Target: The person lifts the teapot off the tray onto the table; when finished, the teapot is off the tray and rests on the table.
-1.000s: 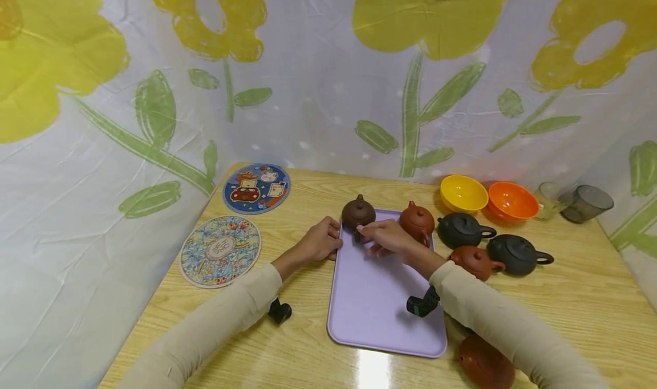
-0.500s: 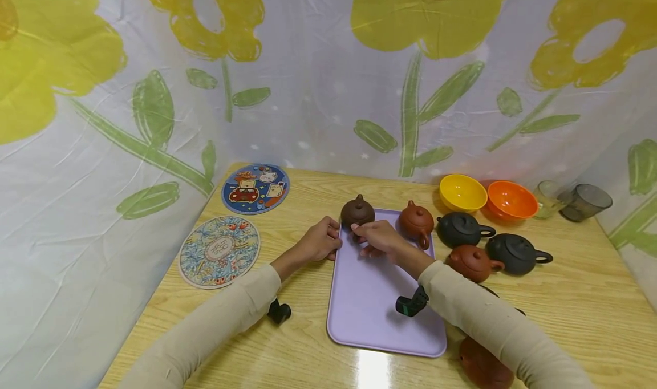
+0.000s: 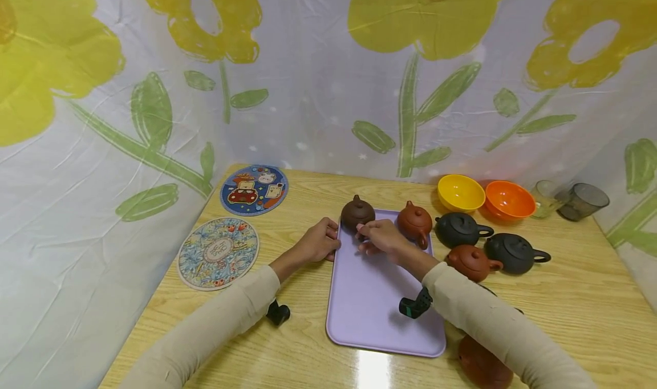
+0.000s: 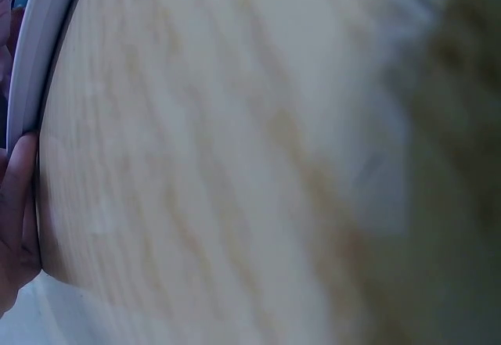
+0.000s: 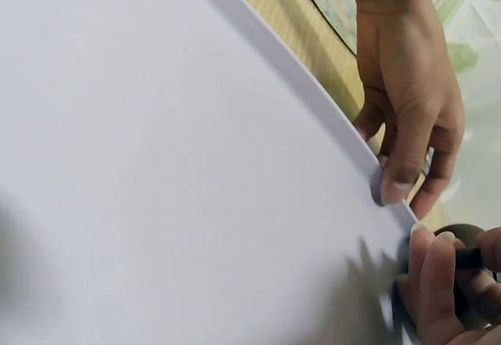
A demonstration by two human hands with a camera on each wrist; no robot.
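A lilac tray [image 3: 377, 309] lies on the wooden table, with a dark brown teapot [image 3: 356, 212] at its far left corner. My right hand [image 3: 384, 238] pinches the near-side handle of this teapot; in the right wrist view, thumb and fingertips meet around the dark handle [image 5: 468, 258]. My left hand [image 3: 318, 240] grips the tray's left rim close to that corner. Its thumb presses inside the rim in the right wrist view, the other fingers being outside. A red-brown teapot [image 3: 413, 221] stands at the tray's far right corner, handle pointing toward me.
Right of the tray stand two black teapots [image 3: 457, 230] [image 3: 515, 254] and a red-brown teapot [image 3: 471, 263]; more sit partly under my right sleeve. Behind them are a yellow bowl [image 3: 461, 194], an orange bowl [image 3: 509, 200] and glasses [image 3: 584, 202]. Two round mats [image 3: 218, 253] [image 3: 254, 190] lie left.
My right hand has shifted slightly left and back again at the dark brown teapot's handle. The left hand keeps its hold on the tray rim; the teapots stay in place.
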